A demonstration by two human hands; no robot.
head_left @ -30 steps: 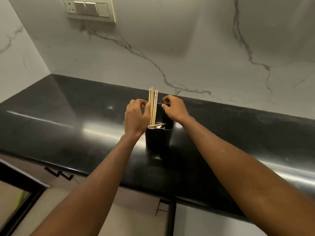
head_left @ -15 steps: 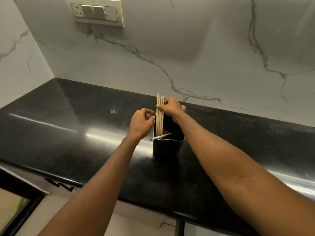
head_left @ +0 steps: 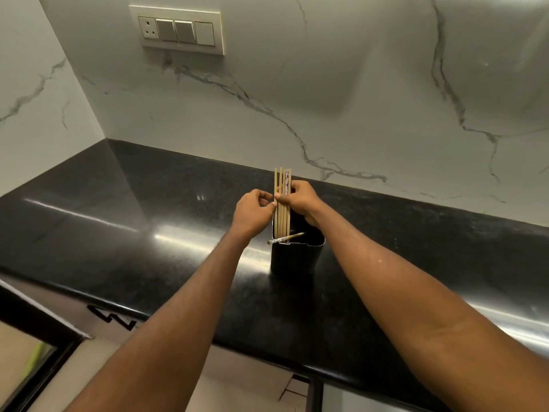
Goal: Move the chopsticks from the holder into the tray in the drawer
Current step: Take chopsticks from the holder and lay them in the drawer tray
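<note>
Above the black holder [head_left: 297, 258] on the dark bench [head_left: 148, 221], the right hand [head_left: 300, 199] now wraps the bundle of chopsticks [head_left: 281, 217], with its thumb lying across the front of them. One second ago this hand was only at the far rim of the holder and the left hand [head_left: 252, 211] kept the bundle, so the grip has passed from left to right. The left hand stays just left of the bundle with curled fingers, its fingertips touching the outer stick. Whether it pinches this stick I cannot tell. The lower ends of the bundle are still inside the holder, at its left side. One loose chopstick [head_left: 285, 238] lies across the near rim of the holder, as before. I judge that the bundle is collected and ready for lifting out, but the transfer is not begun, and the loose chopstick needs a separate pick. The drawer with the tray I cannot make out.
</note>
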